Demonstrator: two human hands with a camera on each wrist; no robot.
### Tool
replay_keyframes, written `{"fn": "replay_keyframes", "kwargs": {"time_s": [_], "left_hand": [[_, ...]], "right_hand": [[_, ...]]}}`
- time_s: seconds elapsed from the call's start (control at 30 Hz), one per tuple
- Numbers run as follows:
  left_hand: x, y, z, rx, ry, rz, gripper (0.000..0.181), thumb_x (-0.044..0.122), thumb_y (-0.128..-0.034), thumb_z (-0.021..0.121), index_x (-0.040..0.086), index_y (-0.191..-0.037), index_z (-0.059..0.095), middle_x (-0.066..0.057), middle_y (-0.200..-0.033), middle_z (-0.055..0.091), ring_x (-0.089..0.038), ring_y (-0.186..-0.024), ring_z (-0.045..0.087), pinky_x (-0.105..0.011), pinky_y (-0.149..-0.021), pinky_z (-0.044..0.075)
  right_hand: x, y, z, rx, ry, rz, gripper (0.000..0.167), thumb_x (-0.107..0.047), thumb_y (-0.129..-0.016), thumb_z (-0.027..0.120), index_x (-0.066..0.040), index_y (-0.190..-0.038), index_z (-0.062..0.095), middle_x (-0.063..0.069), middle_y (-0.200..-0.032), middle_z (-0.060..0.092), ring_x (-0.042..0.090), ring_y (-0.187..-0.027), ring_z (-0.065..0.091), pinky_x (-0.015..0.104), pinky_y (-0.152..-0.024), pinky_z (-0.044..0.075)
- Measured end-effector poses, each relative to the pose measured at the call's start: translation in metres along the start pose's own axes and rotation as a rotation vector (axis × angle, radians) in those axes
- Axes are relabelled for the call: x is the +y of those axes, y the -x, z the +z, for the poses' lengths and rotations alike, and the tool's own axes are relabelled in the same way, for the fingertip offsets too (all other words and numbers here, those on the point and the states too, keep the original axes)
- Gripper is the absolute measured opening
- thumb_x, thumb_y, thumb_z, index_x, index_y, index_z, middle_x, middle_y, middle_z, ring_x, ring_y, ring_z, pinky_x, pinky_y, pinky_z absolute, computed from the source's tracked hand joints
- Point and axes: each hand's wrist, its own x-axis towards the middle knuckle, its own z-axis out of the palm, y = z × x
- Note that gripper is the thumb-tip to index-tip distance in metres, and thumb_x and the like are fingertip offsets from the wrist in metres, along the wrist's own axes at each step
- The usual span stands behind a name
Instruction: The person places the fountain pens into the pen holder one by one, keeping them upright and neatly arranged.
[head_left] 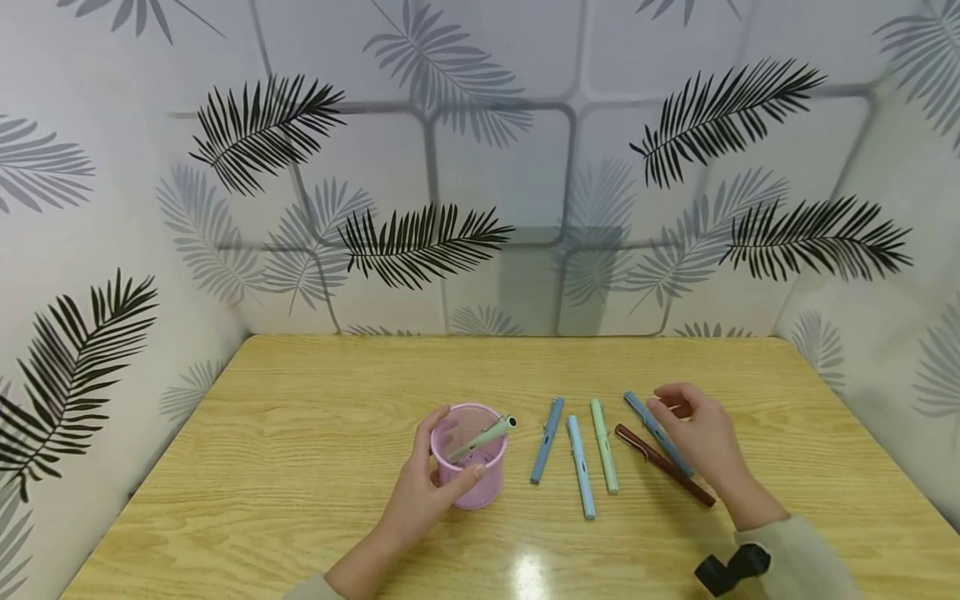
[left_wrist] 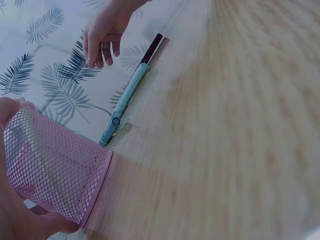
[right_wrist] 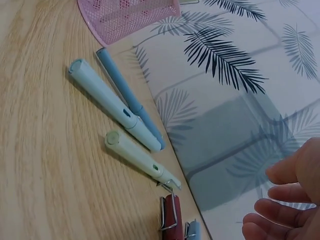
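Note:
My left hand [head_left: 423,487] grips a pink mesh pen cup [head_left: 483,492], thumb and fingers around its sides. A light green pen [head_left: 483,439] leans inside the cup, its end sticking out over the rim. Above the right-hand pens is my right hand [head_left: 701,433], fingers loosely bent and holding nothing; the right wrist view shows it apart from the pens. Nearest to it lie a blue pen [head_left: 648,419] and a dark red pen [head_left: 667,467], crossing or nearly touching. Between cup and hand lie another blue pen [head_left: 548,440], a pale blue pen [head_left: 580,467] and another light green pen [head_left: 604,446].
The wooden table [head_left: 315,417] meets a wall covering [head_left: 495,183] with leaf patterns at its far edge. A black strap device [head_left: 733,570] sits at the right sleeve. Light reflects off the table's near side.

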Motion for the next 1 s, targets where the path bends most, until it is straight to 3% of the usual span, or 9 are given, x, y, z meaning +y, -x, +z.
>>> {"fn": "replay_keyframes", "kwargs": {"time_s": [0.3,0.6,0.77,1.0], "left_hand": [[0.000,0.000,0.000,0.002,0.002,-0.002,0.076,0.012,-0.0848,0.068,0.007,-0.143,0.021,-0.020,-0.142,0.030,-0.047,-0.115,0.045,-0.047,-0.083,0.049],[-0.013,-0.002,0.000,0.006,0.012,-0.004,0.077,0.014,-0.0844,0.069,0.011,-0.144,0.021,-0.017,-0.143,0.031,-0.045,-0.116,0.045,-0.045,-0.083,0.049],[-0.003,-0.001,0.000,0.001,0.003,-0.015,0.076,0.013,-0.0846,0.069,0.007,-0.144,0.021,-0.020,-0.142,0.030,-0.046,-0.116,0.044,-0.042,-0.082,0.050],[-0.002,-0.001,0.001,0.010,0.005,-0.008,0.077,0.013,-0.0844,0.069,0.005,-0.144,0.021,-0.020,-0.142,0.031,-0.046,-0.119,0.041,-0.046,-0.083,0.049]], "right_hand": [[0.022,0.000,0.006,0.029,0.056,-0.012,0.027,-0.017,-0.092,0.059,0.004,-0.109,0.060,0.020,-0.099,0.062,0.032,-0.086,0.059,0.042,-0.069,0.049],[0.037,-0.004,0.013,-0.071,0.096,0.103,0.037,-0.022,-0.092,0.059,0.007,-0.114,0.057,0.024,-0.103,0.059,0.037,-0.091,0.058,0.047,-0.073,0.049],[0.040,-0.005,0.018,-0.104,0.111,0.120,0.036,-0.020,-0.091,0.059,0.008,-0.114,0.056,0.024,-0.102,0.059,0.037,-0.090,0.058,0.046,-0.072,0.049],[0.043,-0.009,0.021,-0.113,0.130,0.104,0.034,-0.018,-0.090,0.060,0.009,-0.111,0.056,0.024,-0.099,0.058,0.038,-0.089,0.059,0.046,-0.070,0.050]]}}
